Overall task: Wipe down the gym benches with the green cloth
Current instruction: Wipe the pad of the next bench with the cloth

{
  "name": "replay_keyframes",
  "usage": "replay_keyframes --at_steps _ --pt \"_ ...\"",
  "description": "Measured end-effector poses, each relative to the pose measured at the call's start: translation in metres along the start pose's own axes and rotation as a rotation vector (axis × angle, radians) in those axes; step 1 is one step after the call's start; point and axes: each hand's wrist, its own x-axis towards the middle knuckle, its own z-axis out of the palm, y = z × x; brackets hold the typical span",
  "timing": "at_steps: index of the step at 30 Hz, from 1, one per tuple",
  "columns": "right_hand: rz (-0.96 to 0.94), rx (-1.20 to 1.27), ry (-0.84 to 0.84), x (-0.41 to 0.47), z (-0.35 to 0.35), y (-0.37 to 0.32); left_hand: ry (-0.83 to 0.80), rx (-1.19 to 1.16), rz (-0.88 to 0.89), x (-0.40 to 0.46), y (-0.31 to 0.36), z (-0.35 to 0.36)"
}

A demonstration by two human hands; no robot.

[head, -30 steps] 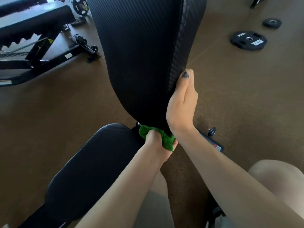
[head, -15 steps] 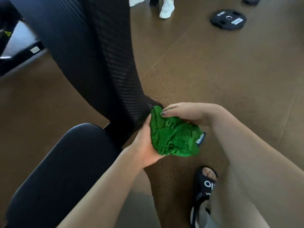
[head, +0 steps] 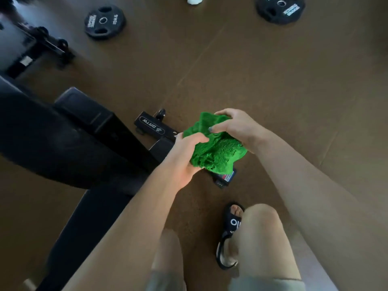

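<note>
At nine o'clock I see the black padded bench [head: 48,131], its frame foot [head: 152,127] reaching toward centre. A weight plate [head: 104,21] lies on the brown floor [head: 273,85] at eleven o'clock. My left hand [head: 184,156] has its fingers [head: 197,140] clenched around the near edge of the green cloth [head: 218,150], held above the floor at centre. My right hand [head: 235,127] pinches the cloth's far edge. A second plate [head: 280,9] sits at one o'clock; my sandal [head: 231,223] at five.

green cloth [head: 214,148] lifted off bench [head: 52,135], right hand [head: 235,127] now gripping it
</note>
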Motion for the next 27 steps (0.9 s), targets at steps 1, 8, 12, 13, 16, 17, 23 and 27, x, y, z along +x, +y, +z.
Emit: replay_keyframes --at_steps 1,8,12,13,16,17,23,27 --pt "0.005 0.056 0.019 -0.007 -0.01 -0.016 0.042 0.028 0.018 -0.007 0.015 0.009" --pt "0.222 0.319 -0.207 -0.079 -0.069 -0.132 0.19 0.323 0.099 -0.084 0.131 0.077" --pt "0.286 0.4 -0.322 -0.109 -0.088 -0.206 0.212 0.48 0.173 -0.131 0.202 0.099" --pt "0.291 0.424 -0.337 -0.114 -0.088 -0.223 0.223 0.503 0.188 -0.14 0.218 0.101" --pt "0.296 0.437 -0.355 -0.12 -0.079 -0.267 0.276 0.555 0.22 -0.159 0.26 0.096" --pt "0.29 0.428 -0.354 -0.119 -0.074 -0.28 0.293 0.572 0.227 -0.162 0.272 0.091" --pt "0.21 0.364 -0.322 -0.107 -0.043 -0.348 0.329 0.647 0.303 -0.173 0.331 0.059" --pt "0.147 0.359 -0.264 -0.095 -0.026 -0.384 0.335 0.614 0.301 -0.175 0.369 0.042"
